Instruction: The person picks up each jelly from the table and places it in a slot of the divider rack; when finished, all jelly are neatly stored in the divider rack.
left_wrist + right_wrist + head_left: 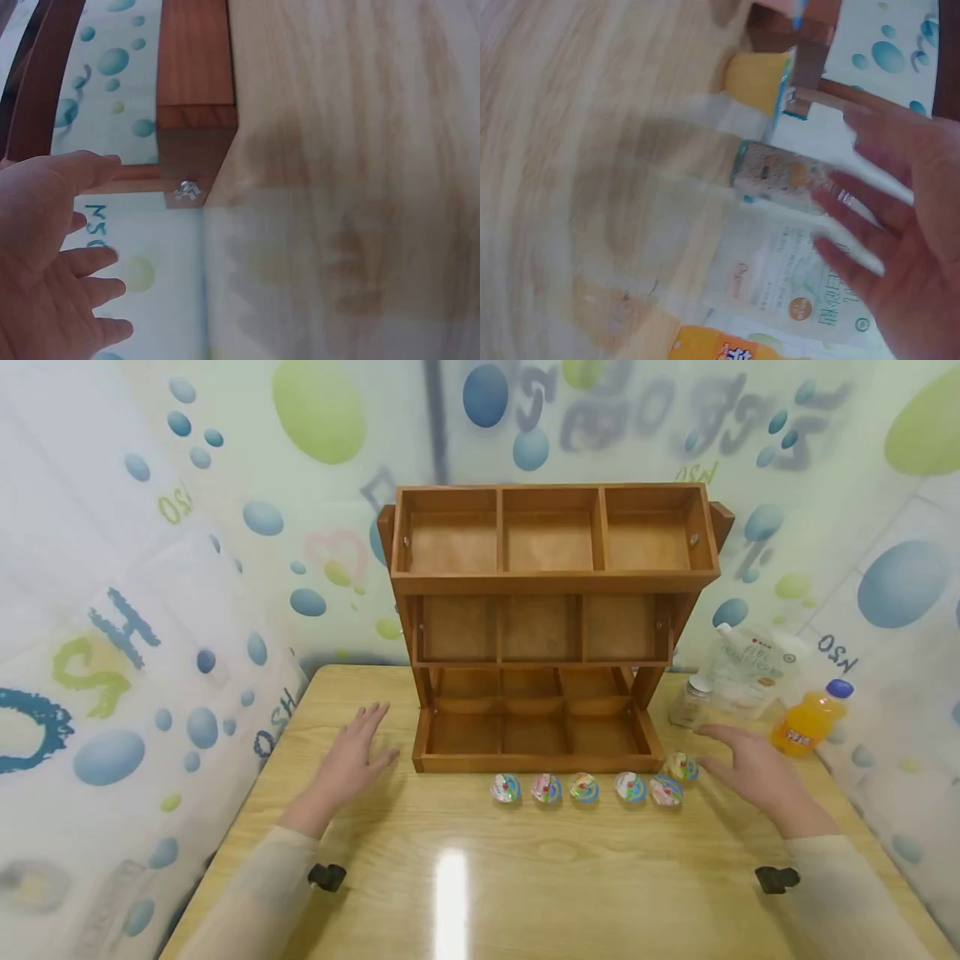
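My left hand hovers with spread fingers just left of a brown wooden shelf rack, holding nothing. In the left wrist view its fingers point toward the side of the rack. My right hand reaches in on the right side, fingers extended and nothing in it. Nearest to it are a small jelly cup with a foil lid and a spice jar. In the right wrist view the yellow jelly cup and the jar lie beyond the fingers.
Several more jelly cups line the rack's front edge. Behind my right hand are a white spouted pouch and an orange soda bottle with a blue cap. The rack has tiers of bare compartments. A patterned sheet surrounds the wooden table.
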The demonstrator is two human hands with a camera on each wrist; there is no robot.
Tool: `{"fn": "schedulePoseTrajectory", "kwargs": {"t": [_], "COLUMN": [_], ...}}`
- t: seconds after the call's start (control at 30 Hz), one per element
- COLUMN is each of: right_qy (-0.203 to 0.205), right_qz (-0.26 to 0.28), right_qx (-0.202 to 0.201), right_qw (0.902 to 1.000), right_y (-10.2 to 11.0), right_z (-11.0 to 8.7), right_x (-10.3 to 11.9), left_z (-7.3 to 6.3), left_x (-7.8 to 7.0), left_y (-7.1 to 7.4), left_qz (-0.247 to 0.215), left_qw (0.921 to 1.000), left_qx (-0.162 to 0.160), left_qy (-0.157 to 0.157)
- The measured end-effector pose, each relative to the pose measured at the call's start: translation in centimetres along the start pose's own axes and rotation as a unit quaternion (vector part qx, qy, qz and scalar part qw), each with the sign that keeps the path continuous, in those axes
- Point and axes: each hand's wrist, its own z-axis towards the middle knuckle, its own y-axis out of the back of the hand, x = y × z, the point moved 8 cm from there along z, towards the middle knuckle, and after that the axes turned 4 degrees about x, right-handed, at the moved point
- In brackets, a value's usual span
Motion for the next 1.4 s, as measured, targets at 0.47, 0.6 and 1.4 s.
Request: {"fn": "schedulePoseTrajectory", "kwargs": {"t": [0.47, 0.6, 1.4], "right_qy": [0.074, 0.072, 0.06], "right_qz": [0.065, 0.089, 0.057], "right_qx": [0.056, 0.056, 0.036], "right_qw": [0.9936, 0.9918, 0.9959], "right_y": [-2.4, -2.9, -2.6], "right_z": [0.2, 0.7, 1.6], "right_x": [0.1, 0.0, -1.0], "left_z": [2.2, 2.3, 2.3], "left_x": [-1.5, -1.4, -1.0], "left_y": [-2.3, -2.5, -2.9], "left_qz": [-0.096, -0.094, -0.055], "left_qw": [0.9916, 0.9915, 0.9953], "left_qx": [0.018, 0.021, 0.042], "left_qy": [-0.084, -0.087, -0.068]}}
